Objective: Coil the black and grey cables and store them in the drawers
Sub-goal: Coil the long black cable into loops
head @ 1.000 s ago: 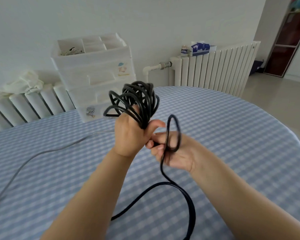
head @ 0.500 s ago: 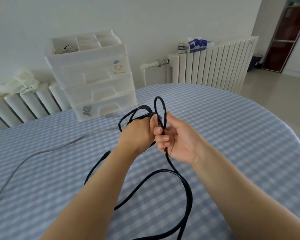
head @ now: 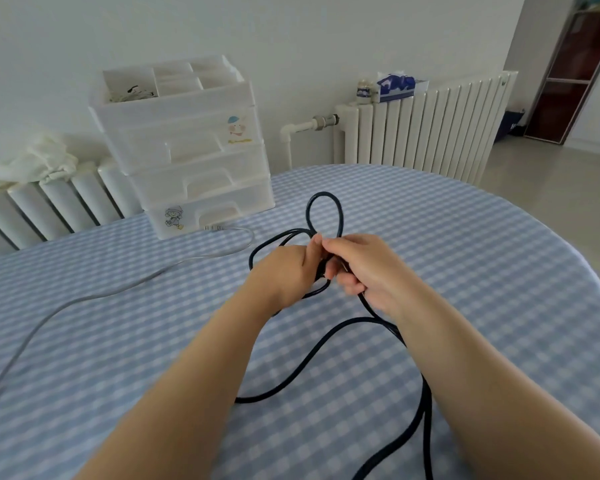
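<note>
Your table carries everything; take the drawer unit at its far edge as your landmark. The grey cable trails leftward from the unit's base, uncoiled. The black cable lies nearer you than the unit, mostly loose. Your left hand is closed round its gathered loops; your right hand pinches the newest loop. Keep each loop equal, and feed the slack without twisting.

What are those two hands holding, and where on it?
Both hold the black cable. The left hand grips its gathered loops; the right hand pinches the base of a fresh loop beside them. The rest trails loose.
</note>
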`<state>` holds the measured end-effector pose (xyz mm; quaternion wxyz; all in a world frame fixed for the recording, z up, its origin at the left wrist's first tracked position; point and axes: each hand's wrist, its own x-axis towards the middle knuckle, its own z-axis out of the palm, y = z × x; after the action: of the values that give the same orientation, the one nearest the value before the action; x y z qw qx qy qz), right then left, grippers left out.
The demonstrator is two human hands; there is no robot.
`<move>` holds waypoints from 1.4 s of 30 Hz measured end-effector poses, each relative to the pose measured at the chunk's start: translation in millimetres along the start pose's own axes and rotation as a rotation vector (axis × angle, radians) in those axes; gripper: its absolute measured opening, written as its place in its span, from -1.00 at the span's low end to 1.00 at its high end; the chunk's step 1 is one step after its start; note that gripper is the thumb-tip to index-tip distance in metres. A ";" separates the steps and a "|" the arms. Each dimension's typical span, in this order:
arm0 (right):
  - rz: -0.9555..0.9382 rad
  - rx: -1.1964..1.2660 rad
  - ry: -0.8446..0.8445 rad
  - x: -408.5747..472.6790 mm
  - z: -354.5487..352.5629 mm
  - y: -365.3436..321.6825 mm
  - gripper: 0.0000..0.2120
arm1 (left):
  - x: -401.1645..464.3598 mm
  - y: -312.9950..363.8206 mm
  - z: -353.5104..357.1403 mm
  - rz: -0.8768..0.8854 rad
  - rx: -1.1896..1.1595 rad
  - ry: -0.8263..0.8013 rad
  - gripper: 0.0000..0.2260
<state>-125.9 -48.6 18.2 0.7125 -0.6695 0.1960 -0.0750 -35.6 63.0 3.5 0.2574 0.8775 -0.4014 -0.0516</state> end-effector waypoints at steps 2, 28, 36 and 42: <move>0.079 0.172 -0.023 4.5 -4.2 0.3 -0.82 | -3.8 5.0 2.8 0.035 0.003 0.000 -0.39; -0.465 -1.162 0.381 31.4 -60.8 8.5 -0.84 | -21.1 -39.3 -91.3 0.186 -1.001 -0.242 -0.51; -0.787 -1.112 0.433 30.6 -1.7 28.6 -0.33 | -10.4 -18.5 -72.4 -0.072 -1.201 -0.178 -0.67; -0.632 -0.526 0.136 18.3 23.1 8.1 -0.49 | -11.3 -24.9 -73.0 -0.037 -1.257 -0.273 -0.63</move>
<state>-101.8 -33.2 7.6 0.4444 -0.8495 0.0401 -0.2815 -4.6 114.9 52.8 0.6683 0.5512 -0.3087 -0.3927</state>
